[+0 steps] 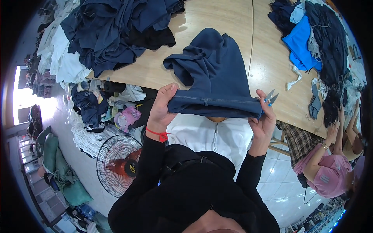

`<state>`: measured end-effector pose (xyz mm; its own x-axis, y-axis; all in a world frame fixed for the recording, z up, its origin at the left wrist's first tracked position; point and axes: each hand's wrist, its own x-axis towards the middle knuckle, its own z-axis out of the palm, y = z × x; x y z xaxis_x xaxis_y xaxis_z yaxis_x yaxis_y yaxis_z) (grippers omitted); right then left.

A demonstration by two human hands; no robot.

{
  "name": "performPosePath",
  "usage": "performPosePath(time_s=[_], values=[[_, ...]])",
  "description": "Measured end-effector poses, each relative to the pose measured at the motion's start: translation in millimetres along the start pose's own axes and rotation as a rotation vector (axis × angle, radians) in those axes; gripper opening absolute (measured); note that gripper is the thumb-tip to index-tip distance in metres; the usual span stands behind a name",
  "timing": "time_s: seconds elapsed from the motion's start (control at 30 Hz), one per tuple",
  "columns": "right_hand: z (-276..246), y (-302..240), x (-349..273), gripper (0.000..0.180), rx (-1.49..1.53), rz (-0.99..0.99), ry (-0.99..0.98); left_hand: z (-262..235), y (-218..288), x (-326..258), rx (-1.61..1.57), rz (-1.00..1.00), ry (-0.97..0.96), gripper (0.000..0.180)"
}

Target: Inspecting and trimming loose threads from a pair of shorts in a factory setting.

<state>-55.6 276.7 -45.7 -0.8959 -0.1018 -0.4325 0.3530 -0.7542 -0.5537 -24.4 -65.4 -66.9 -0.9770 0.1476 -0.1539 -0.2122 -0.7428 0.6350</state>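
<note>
Across the upper part of the view spreads a lt. tan wooden surface (229,19), a straight seam running down it. On its L side lies a big heap of dk. navy fabric garments (105,35), w/ a pile of white fabric garments (64,58) just beside it. On the R side, a pile of dk. clothes (328,42) incl. a bright blue cloth piece (303,44). Nr the R rim, a co-worker in a pink top (330,173), arms reaching to the surface.

Btwn the piles is the plain dk. navy fabric garment w/ a stitched band (223,70): its far part rests on the surface, bunched, and the band is stretched crosswise at the near edge, btwn both hands. Below the band, a white cloth w/ a zip (233,134). On the floor at L, a round wire-caged fan w/ orange blades (116,167).

L hand (161,106): fingers grasping the band's L end, thumb on top. R hand (265,122): fingers pinching the band's R end, w/ small silver scissors (273,97) hooked on them too, blades apart, tips pointing up & away. On the L wrist, a thin red string bracelet (159,135).
</note>
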Motion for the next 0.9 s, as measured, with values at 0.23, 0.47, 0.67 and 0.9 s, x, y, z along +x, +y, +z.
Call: performPosePath(time_s=[0.23,0.47,0.67,0.9], values=[[-4.0,3.1,-7.2,0.036,-0.206,-0.126,0.001,-12.7,-8.6,2.2,-0.218,0.038,-0.107,0.025],[-3.2,15.1,6.3,0.043,0.273,-0.017,0.080,-22.2,-23.3,12.8,-0.775,0.131,0.084,0.047],[0.1,15.4,5.9,0.043,0.467,0.008,0.124,-24.2,-23.3,12.4,-0.827,0.108,0.132,0.047],[-1.7,18.6,-3.1,0.038,-0.067,-0.020,0.033,34.7,-10.3,2.4,-0.040,0.101,0.000,0.056]])
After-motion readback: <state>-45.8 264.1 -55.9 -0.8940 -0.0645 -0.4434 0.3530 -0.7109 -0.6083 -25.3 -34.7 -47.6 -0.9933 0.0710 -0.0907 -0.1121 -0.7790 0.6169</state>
